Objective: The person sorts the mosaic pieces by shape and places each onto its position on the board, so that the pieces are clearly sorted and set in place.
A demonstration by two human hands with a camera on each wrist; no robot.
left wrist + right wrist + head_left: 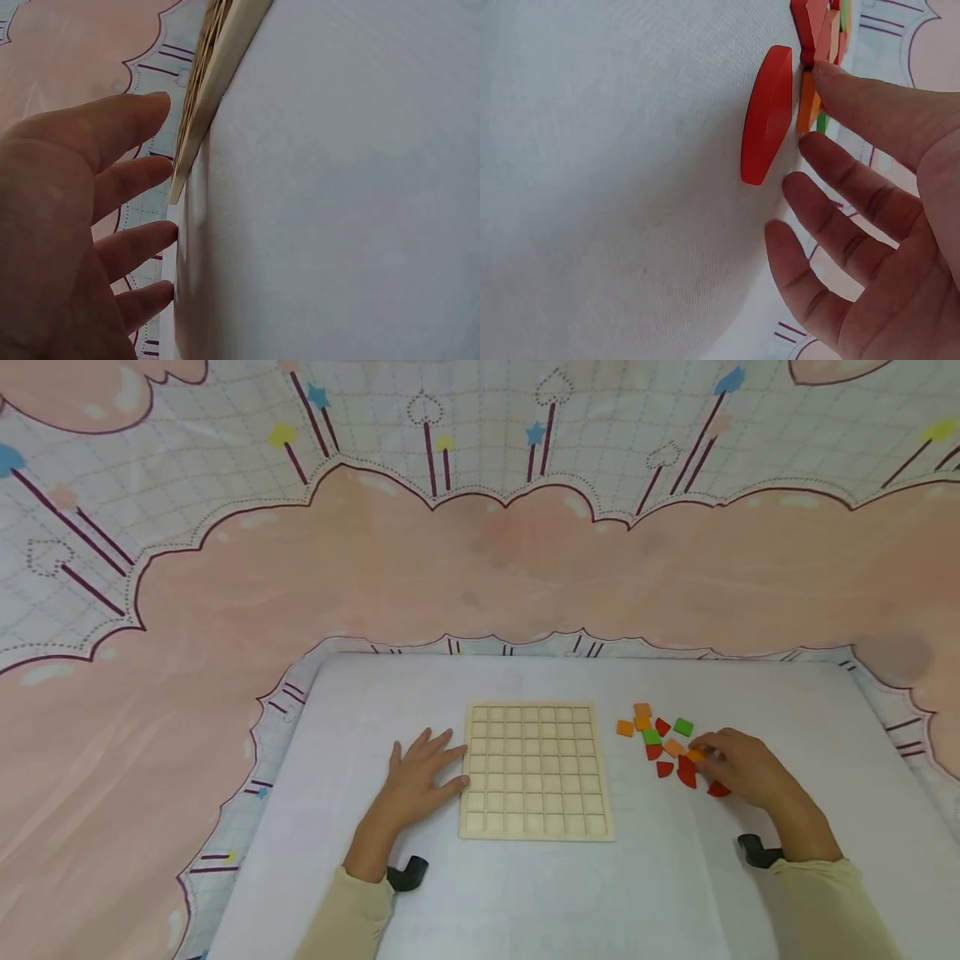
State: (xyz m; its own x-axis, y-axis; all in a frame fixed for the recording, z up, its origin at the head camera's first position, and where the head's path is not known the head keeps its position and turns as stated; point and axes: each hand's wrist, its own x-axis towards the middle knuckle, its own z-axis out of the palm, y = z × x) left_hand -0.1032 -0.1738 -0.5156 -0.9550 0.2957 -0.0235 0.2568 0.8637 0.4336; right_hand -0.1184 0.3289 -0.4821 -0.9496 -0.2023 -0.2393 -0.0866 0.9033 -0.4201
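A pale wooden grid board (536, 771) with square recesses lies flat on the white tabletop. My left hand (412, 779) rests at its left edge, fingers spread, with thumb and index fingertip touching the rim. To the right of the board, my right hand (746, 767) pinches an orange square tile (696, 756) between thumb and index finger, low among the loose pieces. In the right wrist view that orange tile (808, 103) shows between the two fingertips. A red curved-edge piece (768, 116) lies alone beside the hand.
Several loose pieces lie right of the board: orange squares (625, 727), a green tile (683, 727) and red curved-edge pieces (664, 769). A patterned pink and white cloth (465, 568) hangs behind the white table (562, 893).
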